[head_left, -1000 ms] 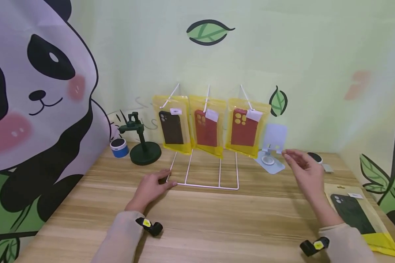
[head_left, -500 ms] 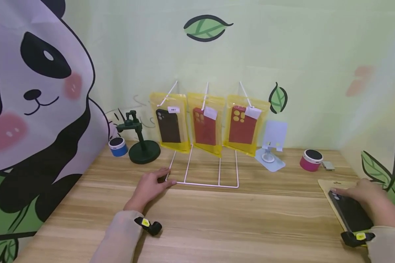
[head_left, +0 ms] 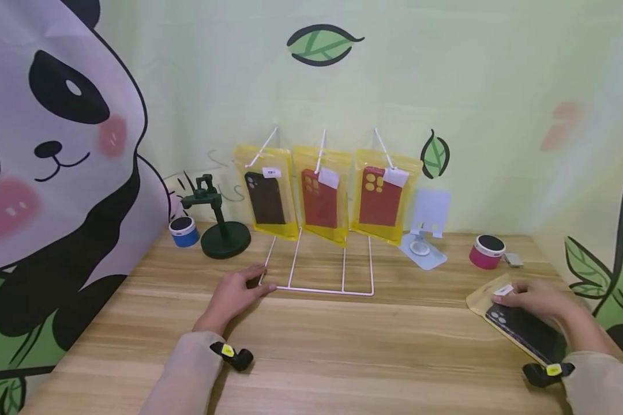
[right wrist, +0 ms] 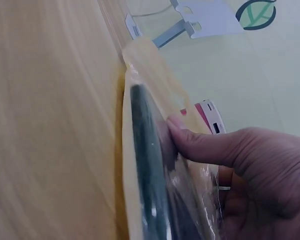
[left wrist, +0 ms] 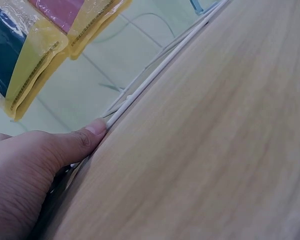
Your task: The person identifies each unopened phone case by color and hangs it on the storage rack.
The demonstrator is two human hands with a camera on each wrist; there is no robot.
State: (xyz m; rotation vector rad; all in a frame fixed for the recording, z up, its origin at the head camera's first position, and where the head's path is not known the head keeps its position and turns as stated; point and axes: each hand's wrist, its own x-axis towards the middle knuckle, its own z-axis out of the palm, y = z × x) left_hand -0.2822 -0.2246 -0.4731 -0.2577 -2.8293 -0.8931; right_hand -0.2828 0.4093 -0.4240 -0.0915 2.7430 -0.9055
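Note:
At the right of the head view, my right hand (head_left: pixel 545 301) grips a yellow, clear-fronted bag with a dark phone case (head_left: pixel 526 333) inside. Its thumb lies on the front of the bag in the right wrist view, the fingers behind. My left hand (head_left: pixel 232 298) holds the front left corner of a white wire display rack (head_left: pixel 322 291), thumb at the front bar. From the rack's prongs hang three similar bags: a black phone case (head_left: pixel 267 199) at left, a red phone case (head_left: pixel 320 202) in the middle and another red phone case (head_left: pixel 379 199) at right.
Behind the rack's left side stand a dark green stand (head_left: pixel 225 237) and a blue round speaker (head_left: pixel 184 231). To its right are a pale blue phone stand (head_left: pixel 430 214), a pink round speaker (head_left: pixel 487 252) and a small grey block (head_left: pixel 513 260). A printed curtain hangs behind the table.
My right hand has moved from near the phone stand to the bagged phone case at right, gripped it and shifted it leftward. My left hand has stayed at the rack's corner.

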